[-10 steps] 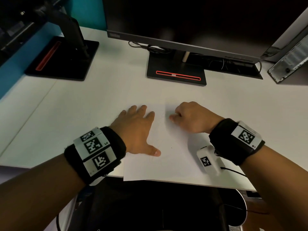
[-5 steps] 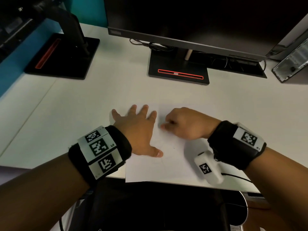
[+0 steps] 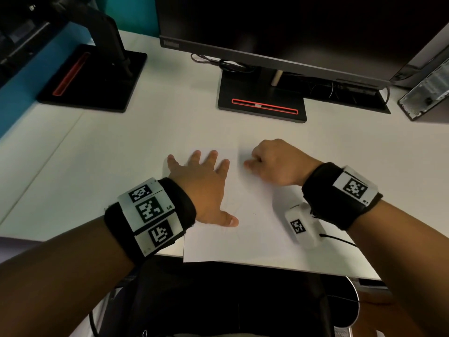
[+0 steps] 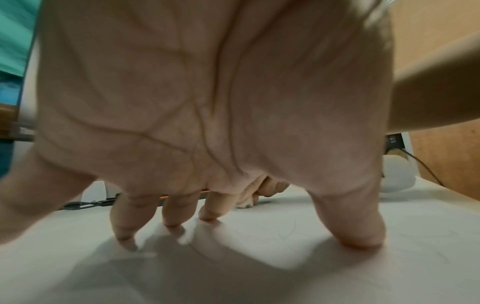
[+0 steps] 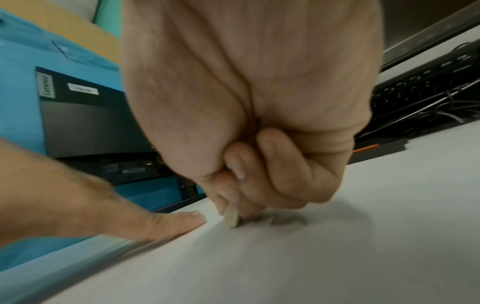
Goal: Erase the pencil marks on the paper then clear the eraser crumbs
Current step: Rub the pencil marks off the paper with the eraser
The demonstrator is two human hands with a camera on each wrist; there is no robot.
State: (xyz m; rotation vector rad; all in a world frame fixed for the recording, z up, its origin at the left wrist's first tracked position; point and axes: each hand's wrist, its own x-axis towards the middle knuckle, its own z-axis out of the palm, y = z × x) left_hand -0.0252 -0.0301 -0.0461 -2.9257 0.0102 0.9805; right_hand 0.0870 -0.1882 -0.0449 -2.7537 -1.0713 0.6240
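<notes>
The right hand [image 3: 279, 164] pinches the eraser [image 5: 231, 219] on the paper [image 3: 255, 229]; the left hand [image 3: 206, 190], fingers spread flat, pins it. Short, light strokes should avoid creasing.

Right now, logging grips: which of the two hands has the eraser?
The right hand: it pinches the eraser against the paper. The left hand lies flat, fingers spread.

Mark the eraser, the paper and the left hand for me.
eraser [image 5: 230, 218], right wrist view, on the pale tip below the pinching fingers.
paper [image 3: 243, 242], head view, on its bare near part.
left hand [image 3: 205, 188], head view, on the back of the hand, lying flat.
</notes>
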